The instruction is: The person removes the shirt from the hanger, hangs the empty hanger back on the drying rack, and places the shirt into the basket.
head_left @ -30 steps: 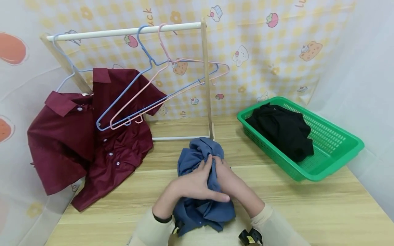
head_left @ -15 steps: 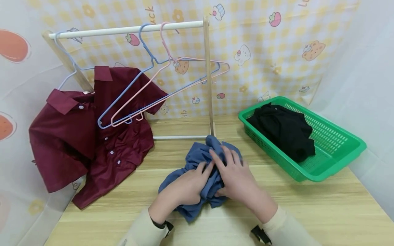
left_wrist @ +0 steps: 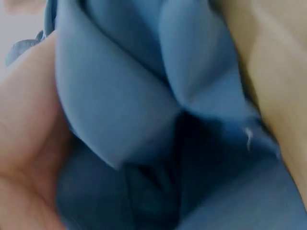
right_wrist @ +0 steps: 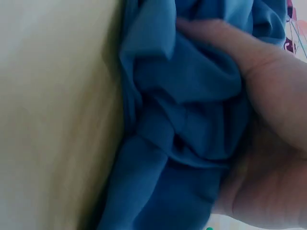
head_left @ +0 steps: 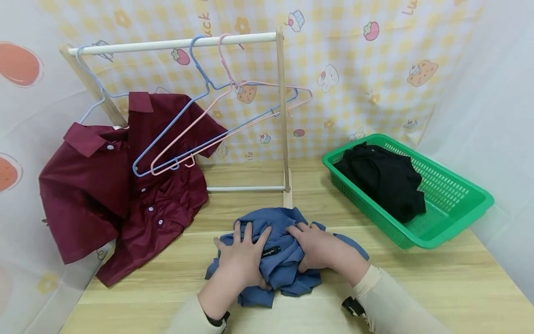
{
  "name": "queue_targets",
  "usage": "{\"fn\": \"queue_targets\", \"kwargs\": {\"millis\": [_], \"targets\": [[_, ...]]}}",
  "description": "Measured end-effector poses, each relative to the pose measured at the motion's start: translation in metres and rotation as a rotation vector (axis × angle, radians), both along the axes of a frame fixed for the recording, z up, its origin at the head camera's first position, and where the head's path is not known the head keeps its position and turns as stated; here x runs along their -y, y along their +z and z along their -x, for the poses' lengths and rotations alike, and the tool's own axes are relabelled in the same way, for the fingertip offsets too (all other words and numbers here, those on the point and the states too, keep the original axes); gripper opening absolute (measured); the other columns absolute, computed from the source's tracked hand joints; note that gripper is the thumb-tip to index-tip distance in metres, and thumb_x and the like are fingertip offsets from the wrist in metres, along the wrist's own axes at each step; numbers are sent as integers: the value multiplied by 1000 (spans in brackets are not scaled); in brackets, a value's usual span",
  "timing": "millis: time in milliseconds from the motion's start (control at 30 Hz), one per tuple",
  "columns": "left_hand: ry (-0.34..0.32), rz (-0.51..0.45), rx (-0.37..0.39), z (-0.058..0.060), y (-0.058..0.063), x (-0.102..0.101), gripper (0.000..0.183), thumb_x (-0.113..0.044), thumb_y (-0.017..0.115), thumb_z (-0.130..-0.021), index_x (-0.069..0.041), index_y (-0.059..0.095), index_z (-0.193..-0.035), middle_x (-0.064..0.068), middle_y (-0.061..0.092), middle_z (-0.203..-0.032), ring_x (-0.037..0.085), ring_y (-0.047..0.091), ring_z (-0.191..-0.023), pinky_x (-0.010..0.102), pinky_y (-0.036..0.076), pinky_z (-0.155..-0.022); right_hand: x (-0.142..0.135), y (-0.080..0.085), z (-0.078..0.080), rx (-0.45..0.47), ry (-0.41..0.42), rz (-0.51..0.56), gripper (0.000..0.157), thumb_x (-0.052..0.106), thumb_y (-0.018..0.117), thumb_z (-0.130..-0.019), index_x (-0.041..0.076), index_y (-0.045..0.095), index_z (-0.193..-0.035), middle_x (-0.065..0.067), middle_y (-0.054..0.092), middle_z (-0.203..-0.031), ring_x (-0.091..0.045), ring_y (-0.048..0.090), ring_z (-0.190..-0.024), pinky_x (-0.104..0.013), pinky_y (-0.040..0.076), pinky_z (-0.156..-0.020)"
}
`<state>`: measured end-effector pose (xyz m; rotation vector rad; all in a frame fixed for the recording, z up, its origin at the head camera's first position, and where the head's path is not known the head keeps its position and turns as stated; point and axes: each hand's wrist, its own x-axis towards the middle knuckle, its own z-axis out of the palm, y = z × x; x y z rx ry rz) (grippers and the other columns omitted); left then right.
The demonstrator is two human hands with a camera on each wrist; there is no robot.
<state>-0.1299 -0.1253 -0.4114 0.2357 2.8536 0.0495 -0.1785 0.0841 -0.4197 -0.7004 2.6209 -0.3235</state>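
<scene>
Resting the left hand and the right hand on a crumpled blue garment, with cream sleeves behind at the near edge. Lying directly under the fingers, longer side to side than front to back, with a loose end jutting out beyond the right wrist. Equally close to either hand, by the look of it: left palm over the left part, right palm over the right, with bunched folds and a small black label between (lettering too small to read, and nearer the left hand). Touching on the left with fingers fanned wide and nearly straight, with nothing visibly gripped. Touching on the right with fingers slightly bent and well apart from the thumb, tips among the folds; cupped against bunched cloth in the right wrist view, but impossible to tell whether pinching any.

Farther off on the same pale wooden tabletop: to the right, a green basket with black cloth heaped inside; straight ahead, just past the garment, the foot of a rack. Hanging from its rail: a bare blue hanger, a bare pink hanger and, leftmost, a maroon shirt. Behind everything, a yellow-checked curtain.
</scene>
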Motion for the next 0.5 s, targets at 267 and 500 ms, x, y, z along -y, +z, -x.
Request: {"fn": "queue_targets", "kwargs": {"millis": [267, 500], "targets": [[6, -70, 73, -2, 0, 1, 123, -32, 103, -66, -31, 32, -167, 24, 41, -165, 51, 45, -147, 68, 57, -93, -2, -5, -12, -106, 8, 45, 81, 18, 90, -81, 17, 52, -152, -19, 57, -148, -44, 66, -118, -55, 58, -95], [-112, -138, -63, -9, -9, 9, 92, -9, 86, -83, -18, 42, -162, 31, 60, -145, 48, 67, -117, 56, 60, -85, -11, -15, -23, -226, 95, 162, 66, 7, 84, -84, 7, 55, -143, -21, 64, -126, -31, 70, -95, -43, 60, -83]]}}
